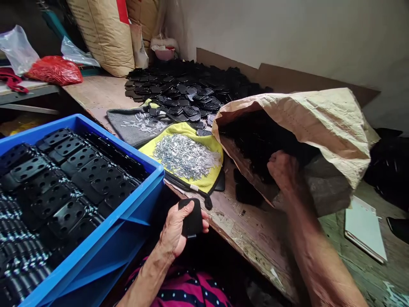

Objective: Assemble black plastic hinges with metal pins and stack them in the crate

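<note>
My left hand (174, 226) is closed round a flat black plastic plate with rounded corners (193, 218), thumb on its face, in front of the table edge. At the mouth of a large brown paper sack (326, 113) is my right hand (283, 168), its fingers curled. Whatever those fingers may hold is hidden, and the dark inside of the sack is hard to make out. Between the hands and the wall, a yellow cloth (209, 183) bears a heap of small shiny metal pins (183, 155). Small pale pieces (143, 123) lie on a grey cloth (119, 121) behind it.
A blue crate (137, 204) on the left holds rows of black plates with holes and metal parts. Loose black plates (188, 89) are piled at the back. A white notebook (364, 230) lies at right; full sacks (102, 38) stand behind, near a red bag (54, 70).
</note>
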`<state>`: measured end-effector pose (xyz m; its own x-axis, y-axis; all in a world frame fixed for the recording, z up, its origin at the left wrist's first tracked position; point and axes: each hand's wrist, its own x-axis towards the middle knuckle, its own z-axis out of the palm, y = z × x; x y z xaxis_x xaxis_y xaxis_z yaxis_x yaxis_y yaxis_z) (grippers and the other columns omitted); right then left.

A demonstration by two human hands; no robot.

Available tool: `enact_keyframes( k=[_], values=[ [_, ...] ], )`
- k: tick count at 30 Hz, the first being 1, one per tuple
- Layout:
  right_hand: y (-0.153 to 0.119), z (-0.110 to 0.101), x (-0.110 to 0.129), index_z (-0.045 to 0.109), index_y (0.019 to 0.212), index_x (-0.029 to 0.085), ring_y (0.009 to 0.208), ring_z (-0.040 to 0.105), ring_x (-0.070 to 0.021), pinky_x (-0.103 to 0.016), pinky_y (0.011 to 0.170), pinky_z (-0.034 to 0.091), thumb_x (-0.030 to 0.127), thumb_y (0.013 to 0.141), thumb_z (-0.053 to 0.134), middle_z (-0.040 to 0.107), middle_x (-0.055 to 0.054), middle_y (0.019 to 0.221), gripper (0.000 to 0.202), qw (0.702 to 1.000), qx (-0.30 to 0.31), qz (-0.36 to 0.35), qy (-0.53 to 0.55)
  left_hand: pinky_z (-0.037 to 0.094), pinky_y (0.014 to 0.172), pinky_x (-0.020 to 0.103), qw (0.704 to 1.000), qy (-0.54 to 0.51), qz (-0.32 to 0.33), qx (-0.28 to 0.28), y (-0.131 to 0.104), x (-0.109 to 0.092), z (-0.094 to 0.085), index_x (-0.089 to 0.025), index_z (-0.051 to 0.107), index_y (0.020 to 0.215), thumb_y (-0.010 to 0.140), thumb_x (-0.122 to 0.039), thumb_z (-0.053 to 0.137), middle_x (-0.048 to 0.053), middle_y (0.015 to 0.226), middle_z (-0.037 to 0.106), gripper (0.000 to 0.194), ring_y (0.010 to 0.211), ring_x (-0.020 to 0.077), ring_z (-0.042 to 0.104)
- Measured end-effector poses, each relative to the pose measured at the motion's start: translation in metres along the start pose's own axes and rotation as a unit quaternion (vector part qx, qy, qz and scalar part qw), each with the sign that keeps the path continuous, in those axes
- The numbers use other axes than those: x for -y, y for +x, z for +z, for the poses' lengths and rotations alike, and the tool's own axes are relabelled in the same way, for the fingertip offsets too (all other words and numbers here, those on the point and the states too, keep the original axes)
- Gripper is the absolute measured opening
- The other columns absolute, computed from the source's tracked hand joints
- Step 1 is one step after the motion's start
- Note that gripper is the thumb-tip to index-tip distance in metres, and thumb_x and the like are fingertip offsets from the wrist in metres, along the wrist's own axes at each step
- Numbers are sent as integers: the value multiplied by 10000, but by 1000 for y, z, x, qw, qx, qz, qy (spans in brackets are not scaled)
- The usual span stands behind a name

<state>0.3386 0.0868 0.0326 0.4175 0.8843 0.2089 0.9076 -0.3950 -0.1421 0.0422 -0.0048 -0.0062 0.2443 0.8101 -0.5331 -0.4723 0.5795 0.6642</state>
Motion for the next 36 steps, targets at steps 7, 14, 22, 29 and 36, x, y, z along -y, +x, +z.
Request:
enact_keyframes(
  k=[7, 14, 22, 29, 36],
  values=[
    [-36, -32, 15, 590, 749, 186, 451, 485, -138, -261, 445, 379, 230, 698, 563, 550, -11, 541, 73, 937, -22, 53, 345, 542, 533, 353, 999, -31, 1, 34, -3, -10, 6, -86, 586, 805, 800, -316, 578, 106, 671, 676, 230, 536, 198, 635],
    [-80, -34, 39, 616, 741, 180, 405, 464, -92, -225, 395, 380, 295, 717, 655, 523, 27, 518, 123, 826, 192, -143, 511, 539, 628, 399, 988, -108, -57, 96, 5, -12, 8, -63, 623, 845, 839, -415, 483, 157, 769, 688, 379, 623, 243, 663],
    [-99, -30, 56, 618, 760, 173, 436, 478, -66, -196, 404, 395, 238, 769, 614, 581, 13, 668, 65, 790, 283, -228, 494, 536, 773, 415, 990, -132, -18, 54, 8, -9, 9, -97, 644, 869, 802, -324, 571, 98, 761, 700, 247, 795, 261, 674],
    [-122, -34, 66, 539, 740, 161, 354, 425, -47, -152, 339, 306, 263, 795, 541, 499, 56, 531, 116, 720, 503, -148, 456, 551, 664, 360, 987, -15, 30, 159, -17, -6, 6, -162, 554, 1029, 652, -360, 745, 105, 984, 652, 466, 851, 250, 634],
    [-125, -28, 77, 543, 728, 176, 340, 426, -81, -181, 333, 326, 308, 815, 503, 501, 45, 457, 163, 771, 459, -149, 414, 521, 526, 309, 981, 20, -68, 181, -20, 13, 5, -135, 533, 919, 666, -186, 679, 73, 794, 635, 296, 622, 185, 628]
  ],
)
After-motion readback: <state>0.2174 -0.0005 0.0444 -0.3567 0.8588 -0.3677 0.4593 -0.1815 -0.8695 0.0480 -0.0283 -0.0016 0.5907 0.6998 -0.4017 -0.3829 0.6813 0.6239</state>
